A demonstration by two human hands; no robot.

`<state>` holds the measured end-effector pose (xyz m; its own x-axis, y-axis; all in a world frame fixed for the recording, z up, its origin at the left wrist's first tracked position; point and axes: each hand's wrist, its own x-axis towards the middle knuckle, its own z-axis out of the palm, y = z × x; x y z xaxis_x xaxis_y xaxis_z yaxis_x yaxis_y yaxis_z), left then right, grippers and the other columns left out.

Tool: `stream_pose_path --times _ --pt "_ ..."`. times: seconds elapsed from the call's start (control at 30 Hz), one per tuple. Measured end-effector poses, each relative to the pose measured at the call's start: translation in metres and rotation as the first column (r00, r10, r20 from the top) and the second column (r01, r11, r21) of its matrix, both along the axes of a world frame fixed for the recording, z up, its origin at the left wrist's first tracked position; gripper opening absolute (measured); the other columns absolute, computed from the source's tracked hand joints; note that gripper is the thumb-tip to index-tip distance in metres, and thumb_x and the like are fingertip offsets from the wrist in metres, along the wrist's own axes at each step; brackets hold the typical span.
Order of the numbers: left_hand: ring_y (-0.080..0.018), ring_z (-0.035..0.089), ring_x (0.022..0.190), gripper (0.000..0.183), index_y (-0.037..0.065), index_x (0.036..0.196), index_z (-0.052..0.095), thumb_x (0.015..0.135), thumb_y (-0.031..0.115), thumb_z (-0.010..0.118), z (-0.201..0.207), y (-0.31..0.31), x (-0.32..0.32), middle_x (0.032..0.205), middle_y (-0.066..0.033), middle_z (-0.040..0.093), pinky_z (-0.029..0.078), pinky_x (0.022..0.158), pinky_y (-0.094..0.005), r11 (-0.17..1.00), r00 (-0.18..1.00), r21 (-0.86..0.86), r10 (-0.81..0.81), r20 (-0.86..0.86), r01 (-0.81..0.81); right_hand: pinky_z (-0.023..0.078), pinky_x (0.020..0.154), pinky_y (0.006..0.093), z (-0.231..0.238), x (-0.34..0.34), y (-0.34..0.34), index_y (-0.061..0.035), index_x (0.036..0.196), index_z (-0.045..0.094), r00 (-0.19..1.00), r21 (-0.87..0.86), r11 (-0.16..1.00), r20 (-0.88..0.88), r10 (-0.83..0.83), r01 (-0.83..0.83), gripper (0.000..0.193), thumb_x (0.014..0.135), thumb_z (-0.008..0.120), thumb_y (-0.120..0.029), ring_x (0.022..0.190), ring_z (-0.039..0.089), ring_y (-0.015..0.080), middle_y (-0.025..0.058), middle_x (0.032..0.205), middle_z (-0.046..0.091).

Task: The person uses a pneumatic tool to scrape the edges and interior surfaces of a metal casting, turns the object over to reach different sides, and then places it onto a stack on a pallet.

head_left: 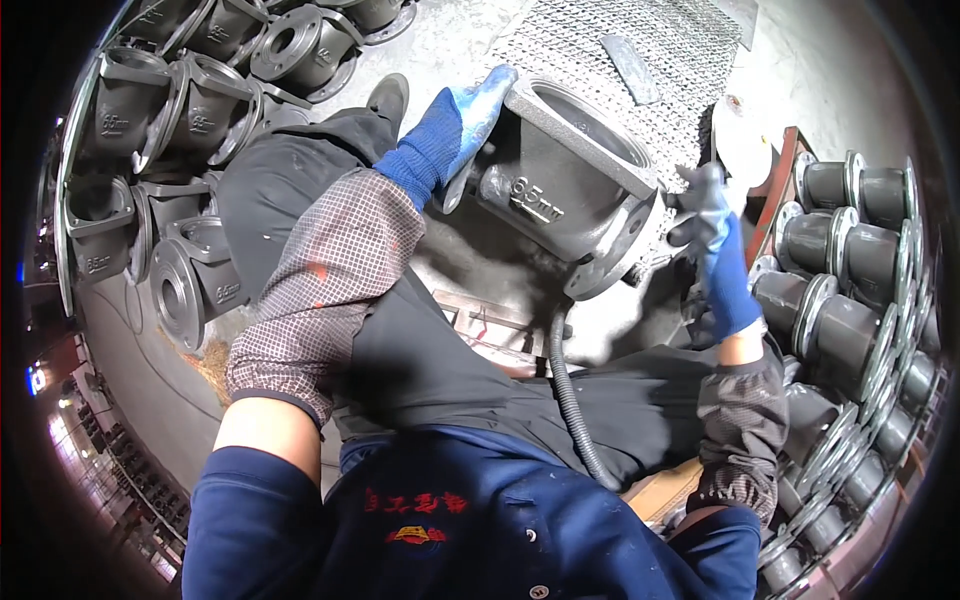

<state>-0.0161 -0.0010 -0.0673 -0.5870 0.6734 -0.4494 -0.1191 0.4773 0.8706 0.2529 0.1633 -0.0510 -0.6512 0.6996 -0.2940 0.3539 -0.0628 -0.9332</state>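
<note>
A dark grey cast-iron valve body [560, 185] with a square top flange and raised lettering on its side rests tilted in front of me, between my knees. My left hand [465, 125], in a blue glove, grips its left end at the flange edge; some of the fingers are hidden behind the casting. Just right of the valve body's round flange [620, 250], my right hand [712, 215], also gloved, has its fingers apart and holds nothing. A white round disc [742, 145] with a dark, bristly edge stands beyond that hand.
Similar valve bodies [205, 110] are stacked at the left. Several rows of flanged grey castings [840, 250] fill the right side. A flat metal bar [632, 70] lies on the textured mat [690, 50] ahead. A ribbed grey hose [568, 390] runs up between my legs.
</note>
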Motion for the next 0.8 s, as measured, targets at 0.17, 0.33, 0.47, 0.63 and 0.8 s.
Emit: stream_pose_path --times 0.17,0.33,0.47,0.63,0.8 --pt "-0.0120 0.053 0.062 0.039 0.003 0.124 0.049 0.094 0.027 0.040 0.029 0.017 0.027 0.095 -0.0073 0.060 0.045 0.047 -0.0239 0.984 0.985 -0.104 0.136 -0.108 -0.147 0.048 0.069 0.0252 0.046 -0.042 0.022 -0.0086 0.118 0.057 0.920 0.689 0.610 0.273 0.281 -0.391 0.032 0.092 0.047 -0.024 0.079 0.062 0.0159 0.0145 0.096 0.063" --pt "-0.0117 0.053 0.062 0.039 0.003 0.124 0.049 0.094 0.027 0.041 0.047 0.005 0.029 0.095 -0.0075 0.060 0.045 0.049 -0.0239 0.993 0.992 -0.062 0.107 0.072 -0.102 0.047 0.053 0.0324 0.042 -0.065 0.041 -0.0236 0.111 0.062 0.778 0.822 0.097 0.485 0.399 -0.562 0.030 0.082 0.060 -0.017 0.061 0.056 0.0224 0.0039 0.067 0.055" --pt "-0.0115 0.053 0.060 0.039 0.003 0.125 0.049 0.094 0.027 0.041 -0.001 -0.003 0.016 0.095 -0.0075 0.060 0.046 0.050 -0.0240 0.992 0.998 0.122 0.038 -0.048 -0.032 0.046 0.055 0.0333 0.035 -0.081 0.050 -0.0247 0.114 0.061 0.715 0.789 -0.065 0.585 0.384 -0.611 0.034 0.081 0.060 -0.018 0.063 0.057 0.0232 0.0057 0.070 0.056" --pt "-0.0128 0.057 0.059 0.044 0.009 0.126 0.048 0.091 0.035 0.047 0.024 -0.008 0.008 0.082 -0.0089 0.061 0.049 0.055 -0.0234 0.987 0.990 0.155 -0.063 0.126 0.043 0.047 0.057 0.0349 0.021 -0.090 0.057 -0.0261 0.116 0.059 0.660 0.721 -0.144 0.683 0.313 -0.678 0.037 0.080 0.059 -0.016 0.066 0.058 0.0227 0.0041 0.072 0.058" --pt "-0.0139 0.059 0.057 0.046 0.007 0.127 0.045 0.091 0.034 0.050 0.026 -0.004 0.011 0.075 -0.0093 0.061 0.052 0.057 -0.0252 1.000 0.990 0.008 -0.020 0.140 0.019 0.046 0.056 0.0343 0.022 -0.093 0.054 -0.0262 0.115 0.059 0.644 0.677 -0.262 0.736 0.209 -0.688 0.040 0.076 0.061 -0.016 0.067 0.058 0.0214 0.0035 0.072 0.057"
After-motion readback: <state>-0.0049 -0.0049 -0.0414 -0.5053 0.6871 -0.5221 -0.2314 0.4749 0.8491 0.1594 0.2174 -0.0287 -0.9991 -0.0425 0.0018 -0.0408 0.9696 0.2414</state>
